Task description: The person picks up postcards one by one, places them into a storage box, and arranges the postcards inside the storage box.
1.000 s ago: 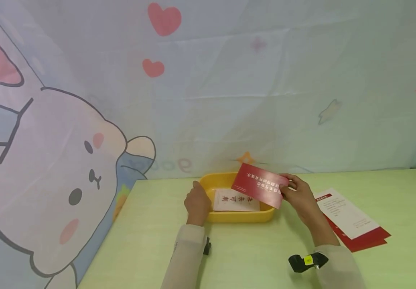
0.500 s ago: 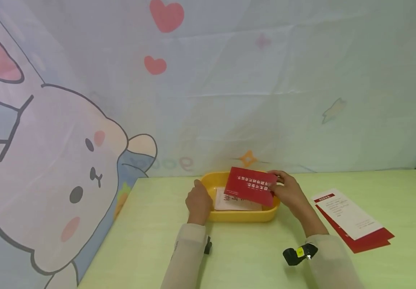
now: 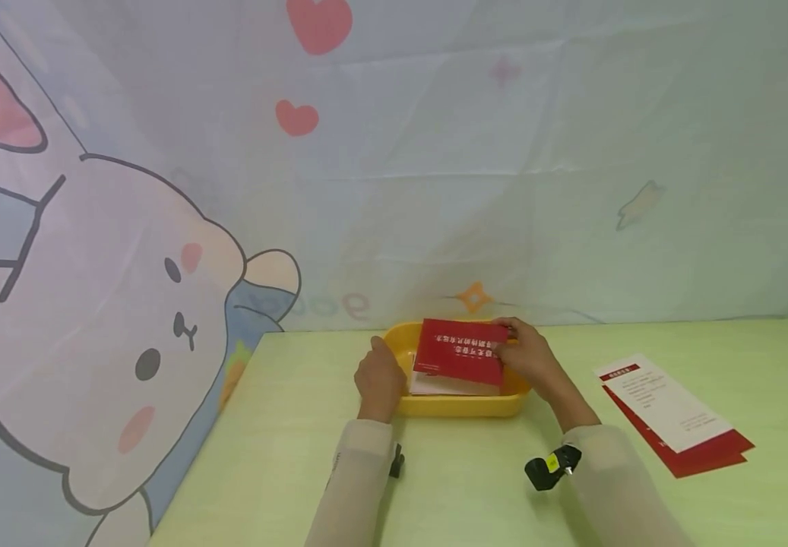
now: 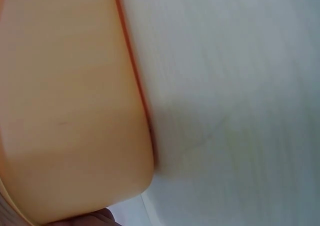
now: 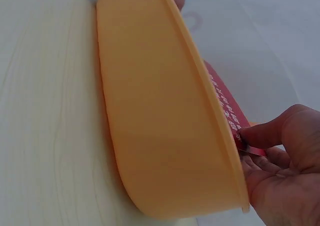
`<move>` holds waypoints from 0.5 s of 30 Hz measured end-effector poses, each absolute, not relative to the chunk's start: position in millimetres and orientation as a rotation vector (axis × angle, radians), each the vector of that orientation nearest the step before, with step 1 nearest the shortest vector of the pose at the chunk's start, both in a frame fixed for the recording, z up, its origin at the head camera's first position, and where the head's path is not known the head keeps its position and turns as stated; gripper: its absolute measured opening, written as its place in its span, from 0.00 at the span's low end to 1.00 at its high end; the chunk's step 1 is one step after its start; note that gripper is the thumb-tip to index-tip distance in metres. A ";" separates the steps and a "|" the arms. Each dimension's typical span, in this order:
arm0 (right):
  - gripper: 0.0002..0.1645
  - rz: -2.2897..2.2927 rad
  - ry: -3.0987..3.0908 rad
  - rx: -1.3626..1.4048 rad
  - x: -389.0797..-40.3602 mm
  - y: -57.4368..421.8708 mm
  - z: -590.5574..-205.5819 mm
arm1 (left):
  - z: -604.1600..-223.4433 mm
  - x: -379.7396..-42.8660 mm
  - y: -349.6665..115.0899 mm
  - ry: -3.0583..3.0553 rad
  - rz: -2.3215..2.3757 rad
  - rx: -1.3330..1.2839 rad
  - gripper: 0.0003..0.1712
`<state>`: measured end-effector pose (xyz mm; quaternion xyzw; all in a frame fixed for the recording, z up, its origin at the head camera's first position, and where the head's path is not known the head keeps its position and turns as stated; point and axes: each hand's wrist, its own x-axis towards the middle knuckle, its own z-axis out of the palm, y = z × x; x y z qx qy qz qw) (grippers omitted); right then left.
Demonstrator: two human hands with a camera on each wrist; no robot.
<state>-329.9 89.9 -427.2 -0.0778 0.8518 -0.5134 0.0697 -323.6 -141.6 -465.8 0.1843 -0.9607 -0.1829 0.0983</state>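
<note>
A yellow plastic basket-like tray (image 3: 458,408) stands on the table near the back wall. My left hand (image 3: 378,380) grips its left end, fingers over the rim; in the left wrist view a bit of that hand (image 4: 92,218) shows at the tray's end. My right hand (image 3: 533,357) pinches the right edge of a red card (image 3: 462,351) with white printed characters, held over the tray's opening. In the right wrist view, thumb and fingers (image 5: 265,133) close on the card's corner beside the rim. Under it lies a white card (image 3: 448,387), mostly covered, inside the tray.
To the right on the pale green table (image 3: 462,486) lie overlapping red cards (image 3: 715,456) with a white printed card (image 3: 667,406) on top. A fabric backdrop (image 3: 435,152) with a cartoon rabbit and hearts hangs directly behind the table.
My right hand has moved left and slightly down with the red card, bringing it over the tray, where it covers most of the white card. The left hand keeps its grip on the tray.
</note>
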 end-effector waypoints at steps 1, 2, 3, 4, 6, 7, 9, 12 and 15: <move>0.32 -1.529 2.574 -0.241 -330.9 88.5 -428.0 | -466.3 -323.6 -141.6 -2.842 -0.539 0.545 0.18; 0.32 -1.510 2.586 -0.242 -332.1 87.2 -429.2 | -466.6 -323.6 -141.6 -2.840 -0.539 0.544 0.18; 0.32 -1.493 2.600 -0.248 -333.3 85.9 -430.2 | -466.7 -323.4 -141.6 -2.841 -0.539 0.544 0.18; 0.32 -1.478 2.612 -0.253 -334.3 84.5 -431.1 | -466.5 -322.8 -141.6 -2.838 -0.543 0.543 0.18; 0.32 -1.447 2.628 -0.270 -336.2 82.4 -432.5 | -466.4 -322.1 -141.3 -2.838 -0.542 0.543 0.18; 0.32 -1.432 2.637 -0.277 -337.3 81.5 -433.1 | -466.3 -321.6 -141.0 -2.835 -0.540 0.541 0.18; 0.31 -1.405 2.657 -0.291 -339.0 79.7 -434.1 | -466.2 -320.7 -140.6 -2.823 -0.531 0.537 0.17; 0.31 -1.346 2.693 -0.315 -340.6 77.1 -435.0 | -466.8 -320.4 -140.2 -2.816 -0.535 0.533 0.18; 0.31 -1.305 2.712 -0.344 -342.0 75.4 -436.8 | -468.4 -321.2 -139.8 -2.821 -0.548 0.532 0.19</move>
